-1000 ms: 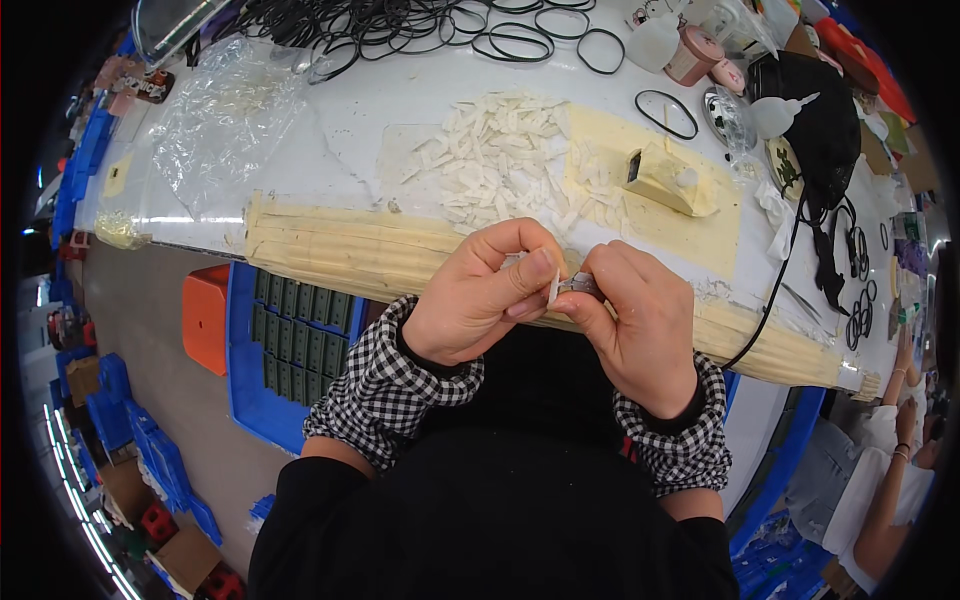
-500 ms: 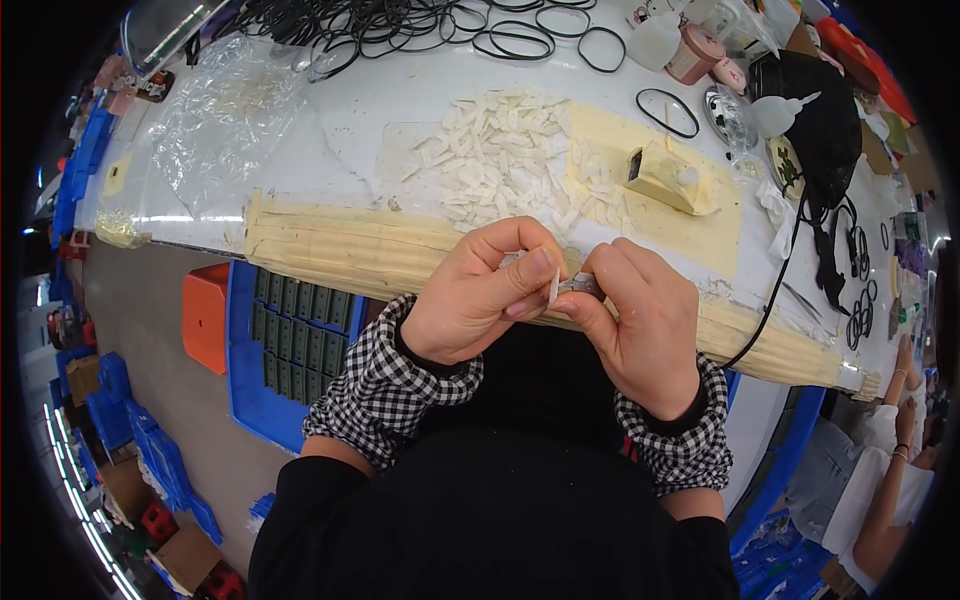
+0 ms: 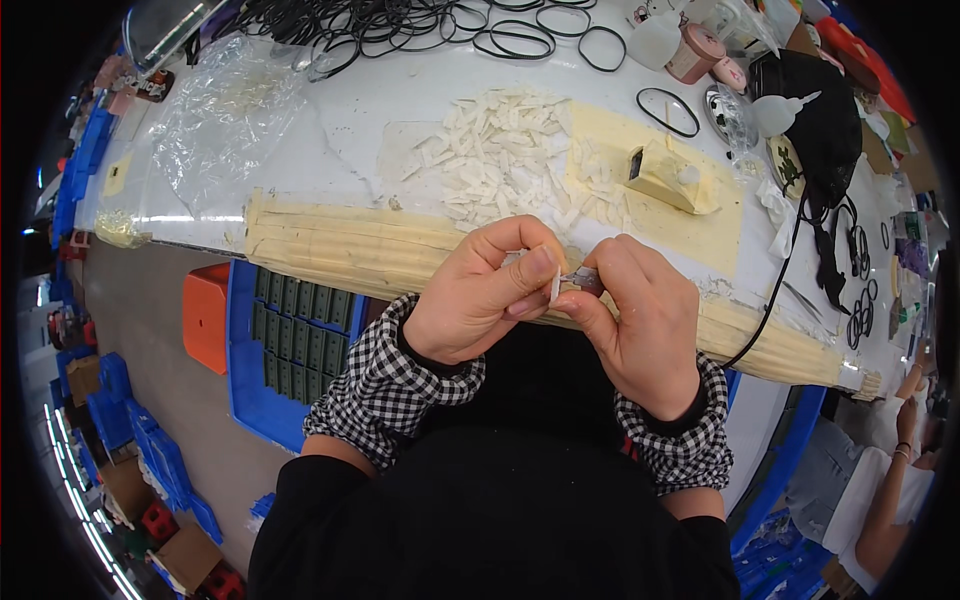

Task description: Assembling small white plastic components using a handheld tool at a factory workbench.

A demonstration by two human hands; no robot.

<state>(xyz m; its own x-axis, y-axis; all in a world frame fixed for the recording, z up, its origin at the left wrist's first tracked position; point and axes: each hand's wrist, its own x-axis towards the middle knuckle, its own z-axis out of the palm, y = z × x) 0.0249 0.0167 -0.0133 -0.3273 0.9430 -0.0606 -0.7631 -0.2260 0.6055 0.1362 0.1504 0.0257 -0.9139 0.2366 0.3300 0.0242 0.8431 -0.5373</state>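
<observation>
At the table's front edge, my left hand (image 3: 480, 300) pinches a small white strip (image 3: 555, 289) between thumb and fingers. My right hand (image 3: 648, 318) is closed on a small grey metal piece, perhaps a blade (image 3: 584, 281), whose tip meets or nearly meets the strip. Fingers hide most of both things. Just beyond my hands lies a heap of white strips (image 3: 500, 150), with a few loose ones scattered toward the right. A yellow taped block (image 3: 672, 182) rests on a yellow sheet (image 3: 715, 238) to the right of the heap.
Black bands (image 3: 400, 28) spread along the table's back, beside a clear plastic bag (image 3: 225, 115). Yellow padding (image 3: 340, 240) lines the front edge. A black cable (image 3: 770, 320) hangs at right. Below left are a blue crate (image 3: 245, 370) of dark green parts and an orange stool (image 3: 205, 318).
The metal piece in my right hand has tilted slightly against the strip, and the right fingers have shifted a little. My left hand stays almost still.
</observation>
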